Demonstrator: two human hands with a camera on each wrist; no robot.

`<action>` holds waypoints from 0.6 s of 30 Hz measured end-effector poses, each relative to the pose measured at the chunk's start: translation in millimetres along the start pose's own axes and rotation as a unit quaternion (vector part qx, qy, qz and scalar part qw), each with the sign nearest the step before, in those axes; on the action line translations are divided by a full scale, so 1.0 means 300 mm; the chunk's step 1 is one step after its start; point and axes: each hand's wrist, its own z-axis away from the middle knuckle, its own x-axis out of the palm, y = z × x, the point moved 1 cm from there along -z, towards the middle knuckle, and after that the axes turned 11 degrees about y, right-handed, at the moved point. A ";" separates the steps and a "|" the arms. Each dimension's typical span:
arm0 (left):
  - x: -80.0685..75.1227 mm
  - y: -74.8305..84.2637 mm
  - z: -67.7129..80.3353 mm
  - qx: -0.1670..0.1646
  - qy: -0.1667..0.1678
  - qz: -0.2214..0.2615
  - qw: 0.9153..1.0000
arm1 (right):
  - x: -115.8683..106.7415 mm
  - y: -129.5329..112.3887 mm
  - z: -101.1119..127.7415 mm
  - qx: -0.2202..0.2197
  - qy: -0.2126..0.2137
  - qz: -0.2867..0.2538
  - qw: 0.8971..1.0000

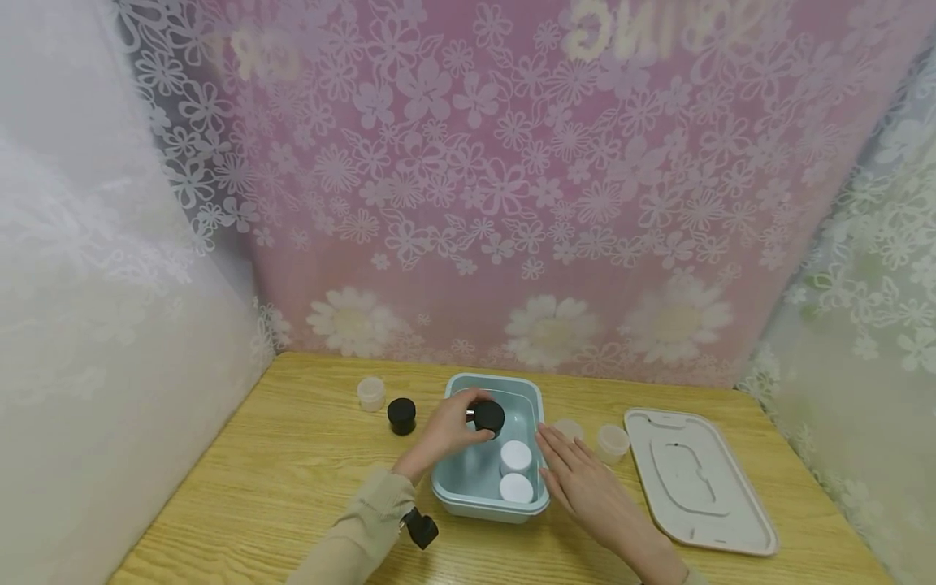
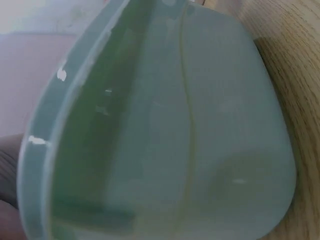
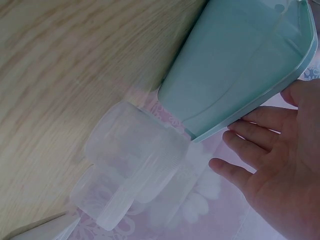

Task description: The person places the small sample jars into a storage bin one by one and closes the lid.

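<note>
A pale blue plastic tub point(image 1: 455, 496) stands on the wooden table. My left hand point(image 1: 448, 429) grips a black-lidded jar point(image 1: 487, 416) above the tub's far left part. Two white-lidded jars point(image 1: 515, 457) point(image 1: 516, 487) stand inside the tub. My right hand point(image 1: 578, 479) lies flat with straight fingers against the tub's right rim. In the right wrist view the fingers point(image 3: 260, 150) touch the tub's edge point(image 3: 260, 107), next to two frosted jars point(image 3: 135, 145). The left wrist view shows only the tub's outer wall point(image 2: 165, 140) up close.
A black jar point(image 1: 401, 415) and a frosted jar point(image 1: 370, 393) stand left of the tub. Two frosted jars point(image 1: 613, 443) point(image 1: 568, 428) stand to its right. A white lid tray point(image 1: 695, 479) lies at the right. Flowered curtains close off the back and sides.
</note>
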 end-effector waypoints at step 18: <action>0.081 0.014 -0.038 -0.019 -0.034 -0.101 0.994 | -0.002 0.002 0.002 -0.017 0.013 0.010 1.000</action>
